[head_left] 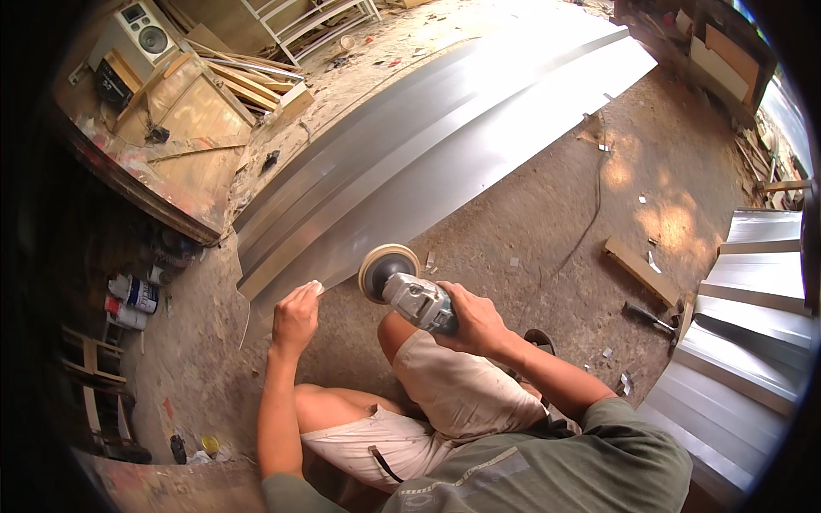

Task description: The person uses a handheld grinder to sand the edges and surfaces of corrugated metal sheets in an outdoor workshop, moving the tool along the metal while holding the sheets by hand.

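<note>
My right hand (475, 320) is wrapped round the body of an angle grinder (422, 301). A round pad with a pale yellowish rim (388, 272) is fitted to its head, near the close edge of a long ribbed sheet of shiny metal (368, 205). My left hand (296, 318) is closed in a pinch beside the near left end of that sheet. Something small and whitish shows at its fingertips, too small to name. Whether the pad touches the metal I cannot tell.
More ribbed metal sheets (727, 342) lie at the right, near a wooden block (641, 272) and a dark-handled tool (648, 316). A thin cable (596, 214) crosses the concrete floor. Wood scraps (248, 81) and a speaker (141, 34) stand far left, paint cans (132, 295) at left.
</note>
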{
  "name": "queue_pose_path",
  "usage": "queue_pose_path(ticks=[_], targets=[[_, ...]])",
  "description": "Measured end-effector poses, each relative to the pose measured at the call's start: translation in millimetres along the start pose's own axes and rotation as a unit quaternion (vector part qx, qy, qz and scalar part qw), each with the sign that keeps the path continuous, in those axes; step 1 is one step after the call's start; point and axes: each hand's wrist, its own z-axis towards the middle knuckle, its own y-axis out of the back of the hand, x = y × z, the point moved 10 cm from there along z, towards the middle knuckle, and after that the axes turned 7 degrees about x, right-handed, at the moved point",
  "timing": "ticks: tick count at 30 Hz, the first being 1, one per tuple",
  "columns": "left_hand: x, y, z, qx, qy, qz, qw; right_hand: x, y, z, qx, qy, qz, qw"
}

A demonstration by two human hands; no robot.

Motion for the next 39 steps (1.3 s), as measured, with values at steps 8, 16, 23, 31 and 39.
queue_pose_path(ticks=[8,16,23,31,39], targets=[[0,3,2,0.010,0.000,-0.002,1.000,-13,9,3,-0.020,-0.008,0.003,1.000],[4,4,1,0.013,0.004,-0.008,1.000,-41,45,-4,-0.089,-0.047,0.003,0.995],[1,11,7,0.005,-0.001,-0.006,1.000,-68,71,-14,-0.141,-0.070,0.037,0.987],[6,9,5,0.003,-0.004,-0.006,1.000,-92,102,-21,-0.204,-0.062,0.062,0.975],[7,8,3,0.007,-0.008,-0.006,1.000,-121,138,-22,-0.257,-0.071,0.087,0.960]])
